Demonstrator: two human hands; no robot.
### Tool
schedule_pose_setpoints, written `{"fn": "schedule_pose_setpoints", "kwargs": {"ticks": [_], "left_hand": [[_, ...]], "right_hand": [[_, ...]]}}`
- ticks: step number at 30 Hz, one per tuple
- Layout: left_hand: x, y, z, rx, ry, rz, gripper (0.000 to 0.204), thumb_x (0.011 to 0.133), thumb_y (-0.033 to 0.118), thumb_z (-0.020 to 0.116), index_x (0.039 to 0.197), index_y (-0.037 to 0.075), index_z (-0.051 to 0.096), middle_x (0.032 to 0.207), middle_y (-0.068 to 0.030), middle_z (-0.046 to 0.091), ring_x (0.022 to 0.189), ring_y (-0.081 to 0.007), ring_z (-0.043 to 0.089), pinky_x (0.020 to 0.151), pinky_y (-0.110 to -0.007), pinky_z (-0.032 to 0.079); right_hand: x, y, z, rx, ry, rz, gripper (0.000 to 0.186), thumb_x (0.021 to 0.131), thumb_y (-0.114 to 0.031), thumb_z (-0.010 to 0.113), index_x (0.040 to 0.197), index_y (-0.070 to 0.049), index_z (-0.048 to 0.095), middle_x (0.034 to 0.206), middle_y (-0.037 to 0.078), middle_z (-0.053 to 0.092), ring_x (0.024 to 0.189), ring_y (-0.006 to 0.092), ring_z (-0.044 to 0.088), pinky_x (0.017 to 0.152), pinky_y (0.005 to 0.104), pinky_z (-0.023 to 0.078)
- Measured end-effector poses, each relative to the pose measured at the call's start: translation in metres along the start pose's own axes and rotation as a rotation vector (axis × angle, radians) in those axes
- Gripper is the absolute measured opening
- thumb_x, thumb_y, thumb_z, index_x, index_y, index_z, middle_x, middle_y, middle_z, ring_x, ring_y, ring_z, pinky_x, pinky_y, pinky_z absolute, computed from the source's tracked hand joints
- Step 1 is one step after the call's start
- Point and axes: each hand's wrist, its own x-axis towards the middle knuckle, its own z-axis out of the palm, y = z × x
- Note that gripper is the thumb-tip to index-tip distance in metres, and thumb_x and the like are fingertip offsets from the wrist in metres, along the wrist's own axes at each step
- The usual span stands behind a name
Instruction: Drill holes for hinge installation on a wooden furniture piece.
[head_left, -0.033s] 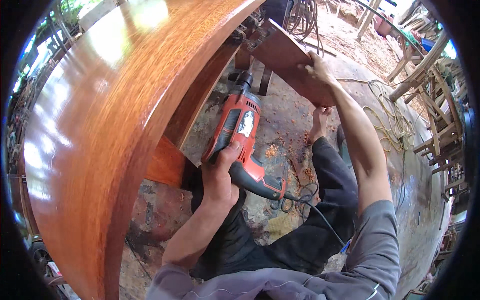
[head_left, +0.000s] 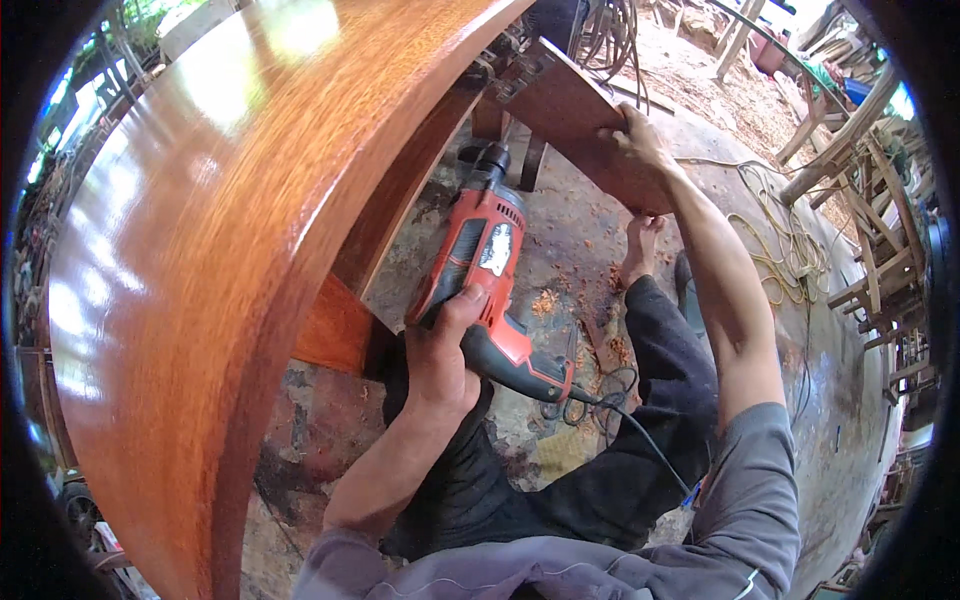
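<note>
My left hand (head_left: 440, 360) grips a red and black corded power drill (head_left: 490, 262) round its body, the thumb across its side. The drill's chuck points away from me, and its handle slants to the lower right. My right hand (head_left: 643, 150) holds the outer edge of a brown wooden panel (head_left: 570, 125), thumb over the upper edge. Metal hinges (head_left: 520, 74) sit at the panel's far end, next to the furniture's underside. To the left rises a large, glossy wooden tabletop (head_left: 240, 170), with a wooden rail (head_left: 410, 185) beneath it. The drill's tip is hard to make out.
The drill's cord (head_left: 650, 448) runs over my trousered leg. My bare foot (head_left: 641, 248) rests below the panel. Wood shavings (head_left: 545, 302) lie on the stained floor. A loose yellowish cord (head_left: 785, 255) lies to the right, near stacked wooden frames (head_left: 880, 230).
The drill has shifted very slightly to the right with my left hand. My right hand and the panel look almost the same.
</note>
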Motion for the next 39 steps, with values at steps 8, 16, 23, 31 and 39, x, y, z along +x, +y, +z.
{"fn": "schedule_pose_setpoints", "kwargs": {"ticks": [8,16,23,31,39], "left_hand": [[-0.004,0.005,0.006,0.049,-0.012,0.005,0.042,0.086,0.013,0.070,0.126,0.002,0.061,0.116,-0.0050,0.064,0.106,-0.0146,0.060,0.096,-0.033,0.048],[-0.005,0.004,0.005,0.033,0.000,0.010,0.041,0.086,0.012,0.071,0.124,0.003,0.062,0.115,-0.0043,0.064,0.105,-0.0140,0.060,0.095,-0.033,0.048],[-0.005,0.002,0.003,0.037,-0.032,0.024,0.043,0.085,0.013,0.072,0.125,0.002,0.062,0.117,-0.0045,0.064,0.106,-0.0138,0.060,0.096,-0.032,0.049],[-0.006,0.002,0.003,0.048,-0.014,0.034,0.046,0.085,0.012,0.072,0.128,0.002,0.060,0.121,-0.0053,0.063,0.110,-0.0153,0.059,0.098,-0.033,0.048],[-0.004,0.001,0.002,0.050,0.001,0.039,0.047,0.083,0.012,0.073,0.128,0.002,0.060,0.121,-0.0055,0.063,0.111,-0.0159,0.059,0.099,-0.034,0.047]], "right_hand": [[0.008,0.006,-0.009,-0.037,0.100,-0.070,0.042,0.088,-0.021,0.068,0.127,-0.012,0.056,0.109,0.021,0.069,0.106,0.0393,0.066,0.087,0.0497,0.050],[0.014,0.009,-0.024,0.063,0.098,-0.137,0.039,0.091,-0.022,0.066,0.125,-0.008,0.056,0.103,0.019,0.071,0.091,0.0353,0.069,0.080,0.0437,0.051],[0.011,0.009,-0.017,0.088,0.139,-0.188,0.032,0.091,-0.023,0.071,0.113,-0.003,0.060,0.101,0.017,0.072,0.094,0.0257,0.068,0.084,0.0379,0.049],[-0.018,-0.012,-0.006,-0.205,0.381,-0.111,0.038,0.088,-0.029,0.070,0.118,-0.009,0.058,0.109,0.018,0.068,0.106,0.0373,0.064,0.088,0.0488,0.048],[-0.030,-0.023,0.009,-0.059,0.325,0.055,0.045,0.088,-0.033,0.072,0.119,-0.004,0.058,0.105,0.021,0.070,0.100,0.0407,0.068,0.084,0.0508,0.051]]}}
